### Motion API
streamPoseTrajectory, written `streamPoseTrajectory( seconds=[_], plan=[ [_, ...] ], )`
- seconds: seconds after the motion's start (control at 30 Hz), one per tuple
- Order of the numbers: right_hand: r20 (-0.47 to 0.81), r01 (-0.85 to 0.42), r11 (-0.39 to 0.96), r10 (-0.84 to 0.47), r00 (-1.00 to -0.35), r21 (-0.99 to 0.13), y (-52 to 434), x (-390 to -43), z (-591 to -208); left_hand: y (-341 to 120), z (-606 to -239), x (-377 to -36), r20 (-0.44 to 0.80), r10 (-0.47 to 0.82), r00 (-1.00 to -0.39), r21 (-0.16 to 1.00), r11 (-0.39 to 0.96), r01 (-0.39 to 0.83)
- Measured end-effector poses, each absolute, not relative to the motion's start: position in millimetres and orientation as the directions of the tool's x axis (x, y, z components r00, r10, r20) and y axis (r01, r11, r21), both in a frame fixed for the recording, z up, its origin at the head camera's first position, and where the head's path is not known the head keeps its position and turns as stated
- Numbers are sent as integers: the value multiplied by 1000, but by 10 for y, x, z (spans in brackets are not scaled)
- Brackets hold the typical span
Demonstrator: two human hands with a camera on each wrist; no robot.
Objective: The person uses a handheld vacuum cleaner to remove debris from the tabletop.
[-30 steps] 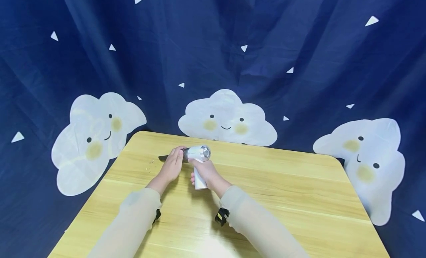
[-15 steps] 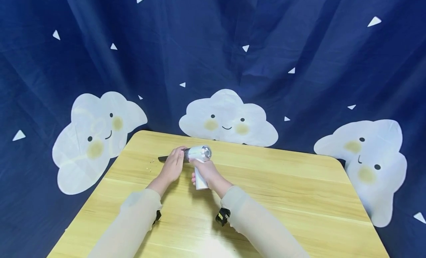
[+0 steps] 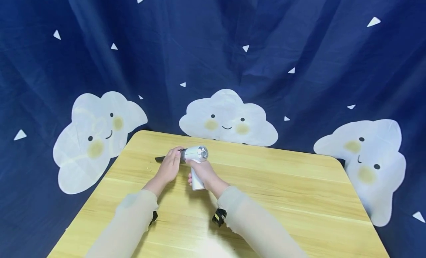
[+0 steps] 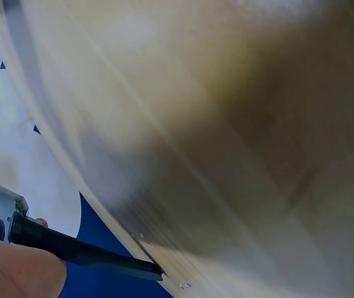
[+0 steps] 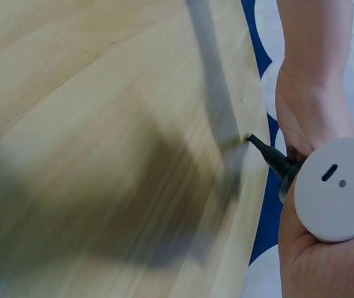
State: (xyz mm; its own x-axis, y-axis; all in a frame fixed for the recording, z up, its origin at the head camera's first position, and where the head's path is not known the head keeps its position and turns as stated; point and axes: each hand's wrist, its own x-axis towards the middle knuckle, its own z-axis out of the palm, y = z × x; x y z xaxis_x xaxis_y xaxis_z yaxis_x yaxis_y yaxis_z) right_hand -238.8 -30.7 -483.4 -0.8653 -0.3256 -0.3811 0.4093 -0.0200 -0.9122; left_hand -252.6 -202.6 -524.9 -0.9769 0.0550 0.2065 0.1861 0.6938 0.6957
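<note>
A small white handheld vacuum (image 3: 197, 162) sits over the light wooden table (image 3: 283, 191), near its far edge. The right hand (image 3: 203, 172) wraps its handle; the left hand (image 3: 170, 166) grips the barrel (likely steadying), black tapered nozzle (image 3: 161, 159) touching the tabletop beside tiny crumbs (image 3: 146, 166).

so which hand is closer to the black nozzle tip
Left. The left hand holds the black nozzle just behind its tip; the right hand grips the white handle, farther back.

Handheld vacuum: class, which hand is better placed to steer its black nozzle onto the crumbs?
Left. The left hand holds the black nozzle by the crumbs; the right hand grips the handheld vacuum.
</note>
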Motion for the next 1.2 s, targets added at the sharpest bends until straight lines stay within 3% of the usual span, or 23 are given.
streamPoseTrajectory(
  seconds=[1.2],
  plan=[
    [-386,413,8,-369,-845,-911,-542,-2345,-4816,-2300,-5250,-2414,198,26,-980,683,713,157]
  ],
)
